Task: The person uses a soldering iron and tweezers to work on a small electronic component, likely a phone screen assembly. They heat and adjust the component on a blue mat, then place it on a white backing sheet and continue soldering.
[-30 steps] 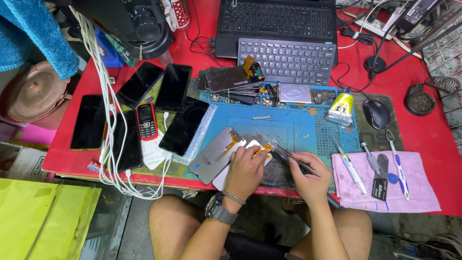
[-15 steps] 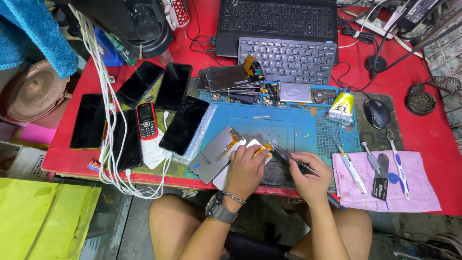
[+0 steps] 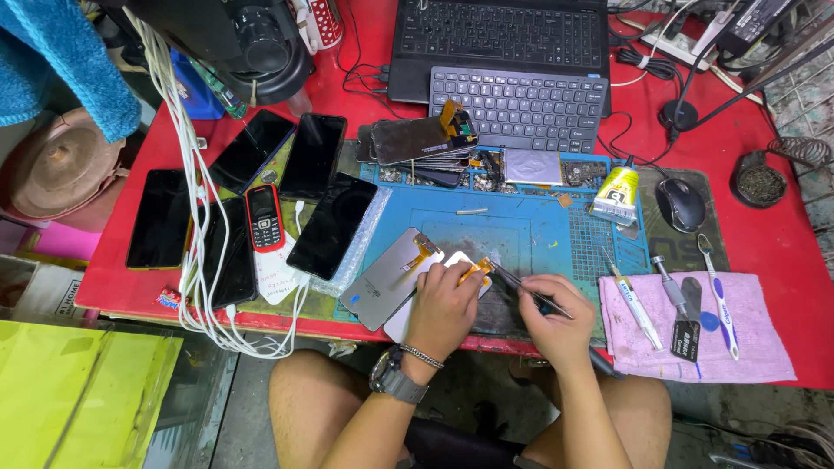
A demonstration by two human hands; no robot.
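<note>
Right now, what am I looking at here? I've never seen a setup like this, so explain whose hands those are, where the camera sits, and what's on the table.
This is one picture from a camera worn on a person's head, looking down at their own two hands over a red table. The left hand, with a watch on its wrist, presses down on a phone screen part lying on a blue work mat. The right hand holds thin tweezers, tips at an orange ribbon strip on that part. Around them lie several dark phones, a small red keypad phone, a keyboard, a mouse, a glue tube and a pink cloth with small tools.
</note>
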